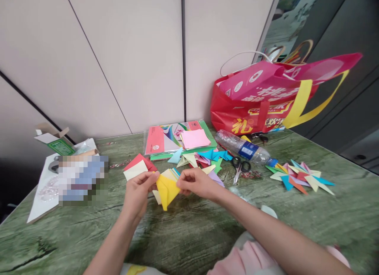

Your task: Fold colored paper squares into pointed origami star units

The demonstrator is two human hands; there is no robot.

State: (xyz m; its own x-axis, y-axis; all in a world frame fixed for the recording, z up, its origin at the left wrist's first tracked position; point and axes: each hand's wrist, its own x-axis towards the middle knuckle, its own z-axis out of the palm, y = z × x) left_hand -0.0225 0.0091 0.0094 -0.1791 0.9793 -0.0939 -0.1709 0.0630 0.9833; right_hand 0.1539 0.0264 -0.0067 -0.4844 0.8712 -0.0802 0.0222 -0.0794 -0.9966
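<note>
A folded piece of yellow paper (166,191) is held up over the table between my two hands, its point hanging down. My left hand (139,190) pinches its upper left corner with thumb and fingers. On the opposite side, my right hand (192,181) grips the right edge. Just behind lie red paper (139,162) and cream paper (135,170) sheets. More coloured sheets stick out between my hands, partly hidden by the yellow piece. Folded paper pieces (213,155) in blue, green and other colours lie beyond my right hand.
Scissors (239,168) and a plastic bottle (244,147) lie right of centre. Star-like folded paper (300,177) sits at the right. Behind are a paper pack (161,140), pink sheets (195,138) and a red bag (231,109). A small box (57,142) and white board (44,196) are left.
</note>
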